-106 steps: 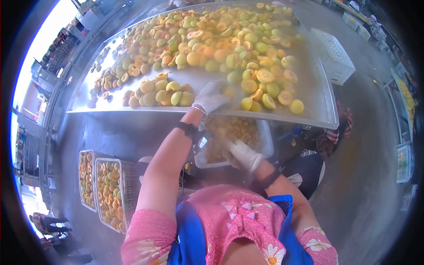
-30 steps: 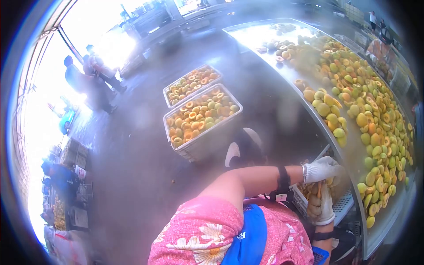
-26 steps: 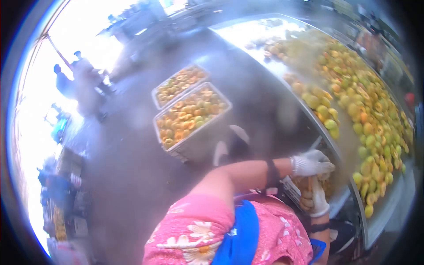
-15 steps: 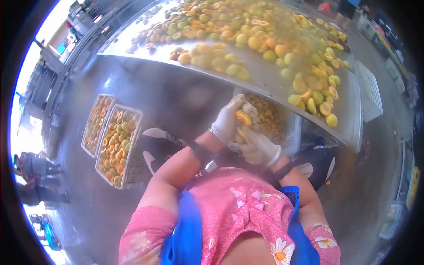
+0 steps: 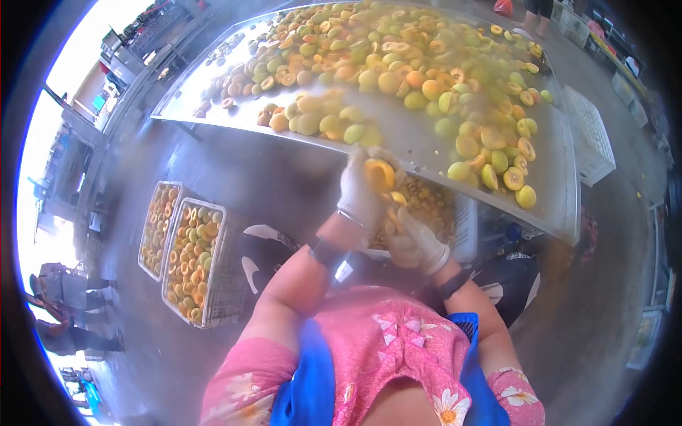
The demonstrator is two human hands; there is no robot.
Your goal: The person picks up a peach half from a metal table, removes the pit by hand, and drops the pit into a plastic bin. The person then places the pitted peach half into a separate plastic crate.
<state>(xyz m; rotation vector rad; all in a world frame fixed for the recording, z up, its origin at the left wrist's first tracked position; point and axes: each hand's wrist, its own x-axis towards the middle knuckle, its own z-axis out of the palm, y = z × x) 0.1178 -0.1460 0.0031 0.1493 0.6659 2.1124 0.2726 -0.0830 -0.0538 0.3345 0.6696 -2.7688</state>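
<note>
My left hand point(image 5: 359, 193), in a white glove, is closed around a halved apricot point(image 5: 380, 175), its orange hollow facing up. Just below and to the right, my right hand point(image 5: 420, 243), gloved too, pinches a yellow-orange apricot piece point(image 5: 395, 206); its fingertips are blurred. The hands are close together over a white crate point(image 5: 465, 226) of small brownish-yellow pieces point(image 5: 430, 207), perhaps pits. Ahead, the metal table point(image 5: 412, 142) carries a large spread of whole and halved apricots point(image 5: 391, 82), with a smaller pile point(image 5: 312, 117) near its front edge.
Two white crates of apricot halves, a near one point(image 5: 213, 284) and a farther one point(image 5: 145, 263), stand on the floor at left. Another white crate point(image 5: 590, 135) is beyond the table's right end. People point(image 5: 71, 305) are at the far left. The table's edge runs just past my hands.
The view has tilted, so the table sits differently in frame. My hands have drawn apart a little, and the apricot half in my left hand now shows its open hollow.
</note>
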